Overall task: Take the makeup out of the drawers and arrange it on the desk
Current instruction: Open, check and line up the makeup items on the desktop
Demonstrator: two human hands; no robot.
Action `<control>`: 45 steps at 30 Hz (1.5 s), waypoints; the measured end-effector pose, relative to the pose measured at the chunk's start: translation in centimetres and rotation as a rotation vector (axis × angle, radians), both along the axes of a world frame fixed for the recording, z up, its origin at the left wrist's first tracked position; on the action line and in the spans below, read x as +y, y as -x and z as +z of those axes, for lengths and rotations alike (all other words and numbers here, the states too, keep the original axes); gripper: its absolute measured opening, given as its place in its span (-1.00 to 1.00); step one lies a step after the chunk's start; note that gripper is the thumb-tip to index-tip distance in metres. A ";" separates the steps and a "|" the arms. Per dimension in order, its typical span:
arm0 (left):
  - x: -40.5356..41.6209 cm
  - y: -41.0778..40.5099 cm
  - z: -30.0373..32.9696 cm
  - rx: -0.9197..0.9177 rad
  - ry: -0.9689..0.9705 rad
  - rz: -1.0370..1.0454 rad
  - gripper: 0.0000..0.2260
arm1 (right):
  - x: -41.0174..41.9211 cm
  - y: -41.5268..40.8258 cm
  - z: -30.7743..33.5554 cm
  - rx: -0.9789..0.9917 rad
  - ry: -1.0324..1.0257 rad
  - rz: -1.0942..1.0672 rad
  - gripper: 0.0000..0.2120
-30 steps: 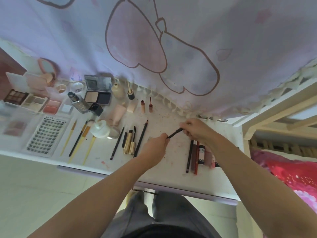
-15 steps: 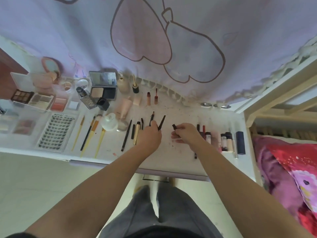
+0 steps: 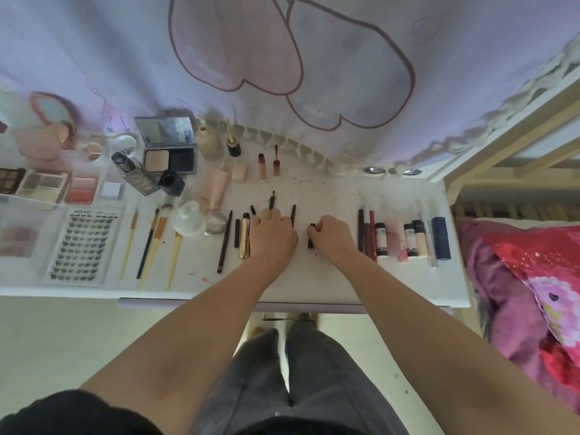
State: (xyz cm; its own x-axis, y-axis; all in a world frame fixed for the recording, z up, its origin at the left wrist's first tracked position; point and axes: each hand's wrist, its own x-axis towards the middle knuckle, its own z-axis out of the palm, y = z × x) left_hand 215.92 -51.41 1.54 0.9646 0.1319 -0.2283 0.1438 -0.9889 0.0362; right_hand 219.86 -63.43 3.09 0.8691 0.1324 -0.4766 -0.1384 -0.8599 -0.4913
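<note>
Short black pencil (image 3: pixel 310 238), mid-desk, being set into the row of makeup.

Item: a slim, rigid stick, judged light, smooth and prone to rolling; best pinched mid-barrel and laid parallel to its neighbours. Right hand (image 3: pixel 334 238) pinches it with curled fingers, the stick upright against the desk (image 3: pixel 314 277), midway between the side edges. Left hand (image 3: pixel 273 233) lies just beside, fingers curled over two more dark pencils (image 3: pixel 293 215); its hold cannot be told. Surface: white, flat, speckled with dark crumbs; brushes (image 3: pixel 150 243) toward the left edge, tubes (image 3: pixel 408 238) toward the right, compacts (image 3: pixel 168 149) along the back edge. Room: lilac curtain (image 3: pixel 314 58) behind, floral bedding (image 3: pixel 533 277) at right.
</note>
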 end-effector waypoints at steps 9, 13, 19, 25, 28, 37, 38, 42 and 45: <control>2.3 0.9 0.0 -0.051 -0.020 0.018 -0.74 | 4.2 -0.5 -0.6 -0.093 0.141 0.222 -0.78; 2.6 1.0 -0.1 -0.052 -0.034 0.006 -0.76 | 4.1 -0.7 -0.5 -0.076 0.116 0.235 -0.75; -1.0 -0.2 1.8 -0.170 0.060 -0.089 -0.70 | -1.1 -3.6 2.2 -0.170 0.115 0.183 -0.78; -9.5 -1.8 1.6 -0.052 0.228 -0.179 -0.70 | -7.9 -8.2 3.4 -0.106 0.319 0.286 -0.74; -11.3 -2.5 0.7 0.052 0.199 -0.139 -0.67 | -8.6 -9.0 3.1 -0.088 0.373 0.394 -0.70; -10.0 -3.5 0.3 0.003 0.173 0.013 -0.73 | -7.9 -9.5 2.5 -0.130 0.298 0.444 -0.67; -9.6 -3.4 0.4 -0.020 0.185 0.014 -0.75 | -7.7 -9.5 2.6 -0.081 0.214 0.393 -0.65; -7.6 -2.4 1.1 -0.075 0.341 0.029 -0.83 | -7.0 -9.0 3.7 0.156 -0.132 0.279 -0.68; -5.9 -1.3 1.9 -0.022 0.496 0.040 -0.80 | -6.5 -8.3 4.9 0.409 -0.388 0.252 -0.75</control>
